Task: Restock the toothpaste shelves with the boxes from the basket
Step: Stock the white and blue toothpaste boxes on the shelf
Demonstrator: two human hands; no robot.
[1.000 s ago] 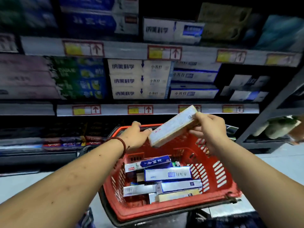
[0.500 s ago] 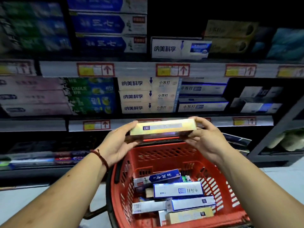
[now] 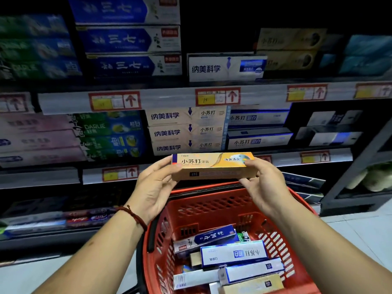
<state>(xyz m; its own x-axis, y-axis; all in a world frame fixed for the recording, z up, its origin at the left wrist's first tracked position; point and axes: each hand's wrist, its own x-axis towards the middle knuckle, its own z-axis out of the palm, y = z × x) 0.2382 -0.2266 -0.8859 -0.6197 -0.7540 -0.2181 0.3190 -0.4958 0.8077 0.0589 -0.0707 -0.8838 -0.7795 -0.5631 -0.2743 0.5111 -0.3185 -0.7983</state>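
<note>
Left hand and right hand are clamping a yellow box by its short ends, with fingers curling round each end. The box is hanging level, printed face up, just above the far rim of the red basket and in front of a shelf rail carrying price tags. Its top edge is meeting, in view, the foot of a cream stack on the middle shelf. Loose boxes are lying crosswise in the basket below the wrists. On the upper shelf a dark gap is showing above a single white box, between a blue stack and dim yellow boxes.
</note>
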